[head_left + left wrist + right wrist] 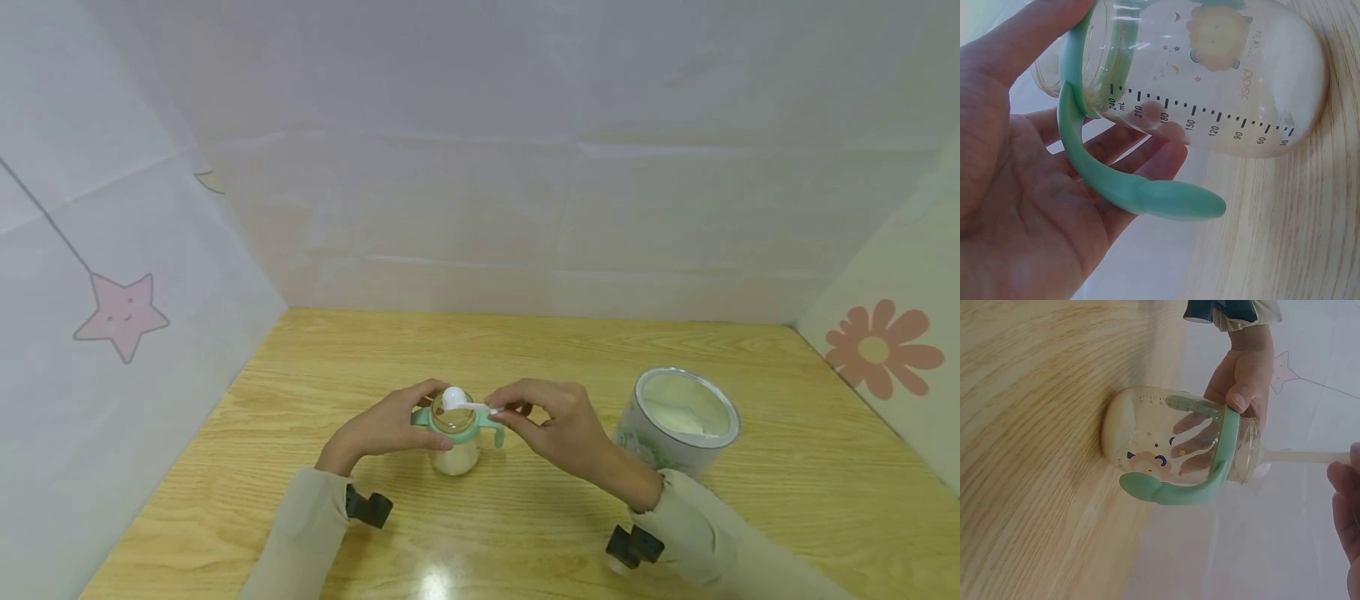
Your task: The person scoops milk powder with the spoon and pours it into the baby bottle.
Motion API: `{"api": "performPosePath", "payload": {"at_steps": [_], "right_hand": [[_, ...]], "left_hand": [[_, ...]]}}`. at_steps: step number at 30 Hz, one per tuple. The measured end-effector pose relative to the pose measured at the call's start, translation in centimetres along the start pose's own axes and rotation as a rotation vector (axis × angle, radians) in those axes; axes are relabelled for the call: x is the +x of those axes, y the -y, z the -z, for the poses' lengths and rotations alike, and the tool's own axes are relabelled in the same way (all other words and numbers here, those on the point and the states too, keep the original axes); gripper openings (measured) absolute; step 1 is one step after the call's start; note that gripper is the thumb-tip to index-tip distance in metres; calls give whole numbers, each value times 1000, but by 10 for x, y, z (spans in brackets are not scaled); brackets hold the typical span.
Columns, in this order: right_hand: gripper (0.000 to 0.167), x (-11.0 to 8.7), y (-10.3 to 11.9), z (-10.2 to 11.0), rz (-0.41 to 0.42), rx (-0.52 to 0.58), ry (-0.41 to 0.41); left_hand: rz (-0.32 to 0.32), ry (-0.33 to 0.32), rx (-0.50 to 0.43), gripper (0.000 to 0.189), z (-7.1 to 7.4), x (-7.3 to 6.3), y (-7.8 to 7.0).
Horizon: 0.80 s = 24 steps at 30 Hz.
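Observation:
A clear baby bottle [456, 460] with a mint-green two-handled collar stands upright and uncapped on the table. White powder lies at its bottom in the left wrist view, below printed mL marks. My left hand [390, 423] holds the bottle around its neck and upper body, thumb at the front, fingers behind. Between thumb and forefinger, my right hand [558, 423] pinches the thin handle of a white measuring scoop [453, 398]. The scoop's rounded bowl is right at the bottle's mouth, where the right wrist view [1263, 470] shows it partly hidden by the rim.
To the right of the bottle, behind my right wrist, stands a large round powder tin [652, 437] with its lid off and a partly peeled seal. Pale printed cloth walls enclose the wooden table [360, 350] at the back and sides.

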State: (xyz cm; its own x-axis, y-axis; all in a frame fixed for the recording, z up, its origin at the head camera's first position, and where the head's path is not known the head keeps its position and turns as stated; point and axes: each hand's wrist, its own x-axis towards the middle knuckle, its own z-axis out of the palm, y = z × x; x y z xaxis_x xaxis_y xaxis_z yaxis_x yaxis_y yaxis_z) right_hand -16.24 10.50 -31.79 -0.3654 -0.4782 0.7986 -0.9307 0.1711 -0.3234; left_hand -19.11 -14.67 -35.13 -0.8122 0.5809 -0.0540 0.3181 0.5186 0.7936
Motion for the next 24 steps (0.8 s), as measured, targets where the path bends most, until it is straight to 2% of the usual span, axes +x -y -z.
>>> {"api": "performPosePath", "payload": {"at_steps": [24], "right_hand": [[12,-1,3,2,46,9,0]], "left_hand": [[-14,2,-2,67,0,0,0]]}}
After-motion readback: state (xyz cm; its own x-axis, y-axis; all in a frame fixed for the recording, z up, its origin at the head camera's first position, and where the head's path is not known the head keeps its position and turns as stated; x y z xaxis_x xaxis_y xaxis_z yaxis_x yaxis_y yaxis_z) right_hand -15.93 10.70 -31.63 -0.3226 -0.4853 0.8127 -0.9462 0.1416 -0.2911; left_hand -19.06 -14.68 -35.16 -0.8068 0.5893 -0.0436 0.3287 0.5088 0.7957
